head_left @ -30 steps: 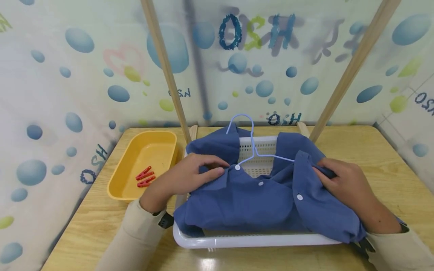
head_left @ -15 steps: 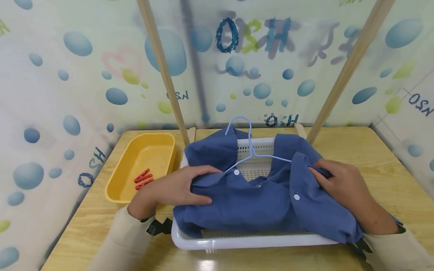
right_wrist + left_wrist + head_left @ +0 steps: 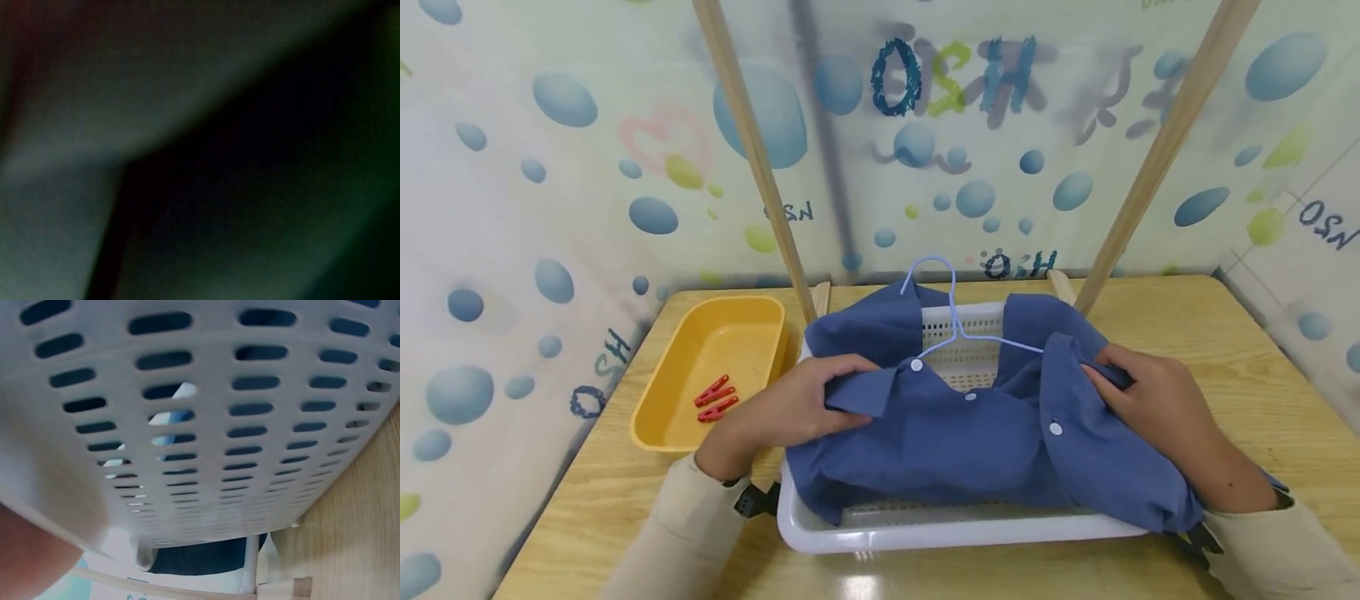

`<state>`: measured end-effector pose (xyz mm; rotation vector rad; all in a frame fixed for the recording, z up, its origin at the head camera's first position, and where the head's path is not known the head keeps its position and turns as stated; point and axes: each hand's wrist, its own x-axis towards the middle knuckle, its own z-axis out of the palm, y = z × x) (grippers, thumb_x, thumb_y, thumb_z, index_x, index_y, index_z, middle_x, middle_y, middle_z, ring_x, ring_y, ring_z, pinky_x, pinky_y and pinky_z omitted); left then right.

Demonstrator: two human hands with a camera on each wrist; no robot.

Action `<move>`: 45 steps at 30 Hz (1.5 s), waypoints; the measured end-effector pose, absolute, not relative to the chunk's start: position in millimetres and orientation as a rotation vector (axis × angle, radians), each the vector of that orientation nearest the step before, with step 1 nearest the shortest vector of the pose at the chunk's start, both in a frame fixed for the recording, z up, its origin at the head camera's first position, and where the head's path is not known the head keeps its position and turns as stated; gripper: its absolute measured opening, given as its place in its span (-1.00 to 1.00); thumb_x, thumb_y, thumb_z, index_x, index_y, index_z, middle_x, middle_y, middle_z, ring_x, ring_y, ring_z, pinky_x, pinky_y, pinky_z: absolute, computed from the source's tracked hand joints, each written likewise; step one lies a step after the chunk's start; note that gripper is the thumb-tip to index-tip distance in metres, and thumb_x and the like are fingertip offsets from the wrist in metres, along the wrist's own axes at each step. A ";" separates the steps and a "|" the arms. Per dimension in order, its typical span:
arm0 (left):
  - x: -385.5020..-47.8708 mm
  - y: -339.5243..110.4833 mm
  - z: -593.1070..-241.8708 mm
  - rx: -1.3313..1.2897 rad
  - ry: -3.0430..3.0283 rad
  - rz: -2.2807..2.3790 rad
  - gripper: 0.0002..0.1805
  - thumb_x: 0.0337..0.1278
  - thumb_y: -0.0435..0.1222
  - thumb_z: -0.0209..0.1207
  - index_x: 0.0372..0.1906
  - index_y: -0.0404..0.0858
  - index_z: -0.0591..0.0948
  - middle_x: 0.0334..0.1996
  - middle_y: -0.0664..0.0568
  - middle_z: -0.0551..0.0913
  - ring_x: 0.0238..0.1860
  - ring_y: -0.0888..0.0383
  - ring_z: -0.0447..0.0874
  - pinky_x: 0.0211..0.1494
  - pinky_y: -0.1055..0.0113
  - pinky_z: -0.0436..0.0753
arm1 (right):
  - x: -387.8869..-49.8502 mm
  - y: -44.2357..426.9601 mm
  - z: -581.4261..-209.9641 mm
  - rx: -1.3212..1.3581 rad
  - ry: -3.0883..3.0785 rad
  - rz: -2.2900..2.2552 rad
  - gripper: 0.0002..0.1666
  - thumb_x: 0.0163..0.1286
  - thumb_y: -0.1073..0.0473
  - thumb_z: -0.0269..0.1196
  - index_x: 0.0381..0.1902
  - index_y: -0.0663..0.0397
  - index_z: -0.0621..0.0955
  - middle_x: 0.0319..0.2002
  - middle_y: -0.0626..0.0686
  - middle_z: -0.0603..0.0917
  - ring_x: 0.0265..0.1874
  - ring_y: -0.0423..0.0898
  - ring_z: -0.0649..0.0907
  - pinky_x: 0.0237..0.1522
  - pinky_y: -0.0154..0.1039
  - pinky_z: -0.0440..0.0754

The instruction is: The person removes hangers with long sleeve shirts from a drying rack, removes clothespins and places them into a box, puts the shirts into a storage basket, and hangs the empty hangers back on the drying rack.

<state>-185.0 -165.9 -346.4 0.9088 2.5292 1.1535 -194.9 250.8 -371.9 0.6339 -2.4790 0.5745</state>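
A dark blue shirt (image 3: 955, 450) with white buttons is draped over a white perforated basket (image 3: 970, 536). Inside its neck opening lies a light blue wire hanger (image 3: 956, 308), hook upward, its arms running under the fabric. My left hand (image 3: 790, 402) holds the collar flap on the left side between thumb and fingers. On the right, my right hand (image 3: 1168, 408) pinches the shirt's edge near the other end of the hanger. Up close in the left wrist view is the slotted basket wall (image 3: 209, 437), with part of the hand at the lower left. The right wrist view is dark and blurred.
A yellow tray (image 3: 658, 367) with red clothespins (image 3: 717, 408) stands left of the basket on the wooden table (image 3: 1180, 333). Two wooden poles (image 3: 752, 150) rise behind the basket, in front of a patterned wall covering.
My left hand shifted left and its fingers spread on the fabric, then moved up slightly and took hold of the collar flap. The right hand keeps its grip on the shirt.
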 end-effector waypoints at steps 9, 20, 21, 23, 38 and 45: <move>-187.6 -165.6 -353.0 0.922 2.559 1.226 -0.53 0.06 -0.27 0.45 0.09 -0.01 0.57 -0.06 0.18 0.66 -0.02 0.13 0.56 0.14 0.24 0.59 | -195.3 251.2 -371.6 0.605 -2.494 0.598 -0.79 0.15 0.30 0.43 -0.54 -0.01 0.59 -0.72 -0.19 0.42 -0.71 -0.41 0.29 -0.61 -0.44 0.23; -183.6 -168.9 -353.9 0.958 2.573 1.233 -0.65 0.04 -0.37 0.42 -0.08 -0.05 0.61 -0.16 0.16 0.66 -0.07 0.14 0.57 0.06 0.31 0.58 | -194.6 250.3 -371.2 0.591 -2.528 0.586 -0.74 0.22 0.23 0.41 -0.57 -0.06 0.55 -0.74 -0.22 0.32 -0.73 -0.39 0.26 -0.63 -0.36 0.23; -182.7 -169.5 -353.4 0.956 2.577 1.230 -0.65 0.04 -0.36 0.42 -0.08 -0.04 0.61 -0.16 0.16 0.66 -0.08 0.14 0.58 0.05 0.31 0.59 | -194.7 249.9 -370.8 0.590 -2.528 0.581 -0.73 0.22 0.22 0.41 -0.57 -0.07 0.54 -0.75 -0.23 0.30 -0.73 -0.39 0.26 -0.63 -0.36 0.22; -181.4 -169.9 -352.0 0.955 2.575 1.237 -0.66 0.05 -0.36 0.41 -0.08 -0.04 0.60 -0.16 0.16 0.65 -0.08 0.14 0.57 0.05 0.30 0.59 | -194.8 250.0 -370.7 0.585 -2.523 0.565 -0.73 0.22 0.22 0.40 -0.58 -0.06 0.54 -0.75 -0.22 0.29 -0.73 -0.38 0.25 -0.63 -0.36 0.21; -178.7 -171.5 -345.5 0.987 2.628 1.266 -0.71 0.05 -0.35 0.41 -0.12 -0.06 0.63 -0.18 0.17 0.66 -0.08 0.14 0.56 0.04 0.28 0.60 | -190.7 254.4 -368.2 0.552 -2.392 0.553 -0.78 0.16 0.29 0.39 -0.55 0.02 0.55 -0.77 -0.18 0.30 -0.74 -0.39 0.23 -0.65 -0.40 0.16; -178.0 -169.6 -339.9 1.120 2.732 1.114 -0.55 -0.16 -0.14 0.56 -0.08 -0.03 0.65 -0.15 0.24 0.67 -0.11 0.23 0.53 -0.04 0.30 0.58 | -190.3 261.2 -361.9 0.543 -2.324 0.521 -0.80 0.20 0.21 0.36 -0.56 0.07 0.58 -0.78 -0.15 0.36 -0.74 -0.44 0.22 -0.67 -0.40 0.19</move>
